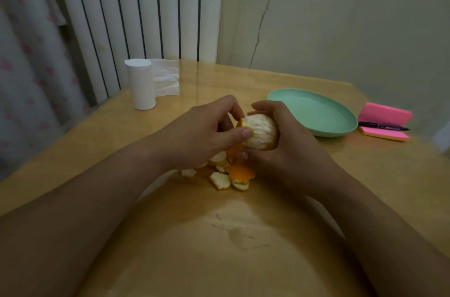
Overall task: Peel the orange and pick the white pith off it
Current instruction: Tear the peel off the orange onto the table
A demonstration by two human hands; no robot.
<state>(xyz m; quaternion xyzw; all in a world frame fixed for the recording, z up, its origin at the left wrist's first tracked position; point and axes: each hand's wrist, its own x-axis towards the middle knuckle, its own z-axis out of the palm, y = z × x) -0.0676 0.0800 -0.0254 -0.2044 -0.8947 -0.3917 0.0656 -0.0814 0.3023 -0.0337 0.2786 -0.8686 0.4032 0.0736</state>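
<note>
While the right hand (287,148) cups the orange (266,126) just above the table (219,236), fingers curled round it, the left hand (202,133) pinches a strip of peel (241,123) at its edge. Scraps (233,177) lie underneath. The nearly bare fruit looks light, soft and easily squashed. A gentle hold round its middle suits picking off the pith (260,137).

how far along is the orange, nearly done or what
Mostly peeled: the orange shows pale, pith-covered flesh, and torn peel pieces lie on the table. In hand: the right hand grips the orange while the left hand pinches a remaining peel strip at its left side. Left: that strip, any rind hidden behind the hands, and picking off the white pith.
</note>
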